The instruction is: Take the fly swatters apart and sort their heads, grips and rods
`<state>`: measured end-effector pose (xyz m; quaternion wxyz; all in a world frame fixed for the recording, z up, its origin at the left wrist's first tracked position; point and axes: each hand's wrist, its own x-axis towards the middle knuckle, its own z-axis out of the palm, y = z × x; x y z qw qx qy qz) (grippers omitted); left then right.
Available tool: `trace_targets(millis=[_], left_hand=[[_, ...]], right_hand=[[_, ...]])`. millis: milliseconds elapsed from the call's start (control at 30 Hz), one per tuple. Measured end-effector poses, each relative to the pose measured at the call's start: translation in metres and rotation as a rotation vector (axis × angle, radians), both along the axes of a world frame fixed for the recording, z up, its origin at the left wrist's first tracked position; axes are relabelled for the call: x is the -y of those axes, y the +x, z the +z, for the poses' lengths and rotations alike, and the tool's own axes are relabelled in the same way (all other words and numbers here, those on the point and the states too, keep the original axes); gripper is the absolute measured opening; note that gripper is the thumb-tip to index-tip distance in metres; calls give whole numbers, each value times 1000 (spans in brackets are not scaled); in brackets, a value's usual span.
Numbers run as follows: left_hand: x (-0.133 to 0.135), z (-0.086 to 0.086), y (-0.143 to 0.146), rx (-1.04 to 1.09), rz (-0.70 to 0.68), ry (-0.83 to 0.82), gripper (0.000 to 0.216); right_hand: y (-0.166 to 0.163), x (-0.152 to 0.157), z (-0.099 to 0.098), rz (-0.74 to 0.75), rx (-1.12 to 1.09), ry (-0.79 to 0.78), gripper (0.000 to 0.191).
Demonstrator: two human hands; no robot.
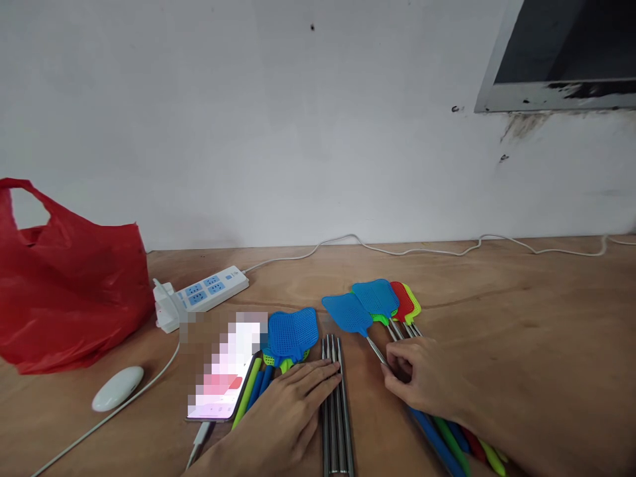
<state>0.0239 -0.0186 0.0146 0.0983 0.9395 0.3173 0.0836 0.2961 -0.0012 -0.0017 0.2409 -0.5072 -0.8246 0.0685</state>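
Note:
My left hand (293, 404) lies flat, fingers stretched out, with its fingertips on several dark metal rods (340, 430) placed side by side. My right hand (415, 374) pinches the thin metal shaft of a blue fly swatter (348, 313), whose mesh head points up and left. Beside it lie more swatters: another blue head (375, 297) over a green one, a red head (403, 301) and a yellow one (413, 305). Coloured handles (437, 437) stick out below my right wrist. Left of the rods, blue swatter heads (293, 333) overlap yellow-green ones, partly hidden by my left hand.
A phone (223, 377), partly blurred, lies left of my left hand with a cable plugged in. Farther left are a white power strip (213, 290), a white oval object (118, 388) and a red plastic bag (74, 291). A white cord (352, 236) runs along the wall.

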Motion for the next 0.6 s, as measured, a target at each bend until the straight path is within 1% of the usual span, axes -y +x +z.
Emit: trace_targets(millis=[167,300,433,600], left_hand=[[0,1,2,15,-5,-5,66],[1,-1,1,-3,15,-8,66],[1,-7,-1,-4,43,3,63],[-1,-10,-2,26,33,20,60]], right_hand=[[-3,-1,-2,-29,-155,-39,28],[-3,-2,-2,-25,-268,-82,29],[-3,-3,-2,-21,-308,-68,30],[-1,-3,-7,-7,-341,-68,30]])
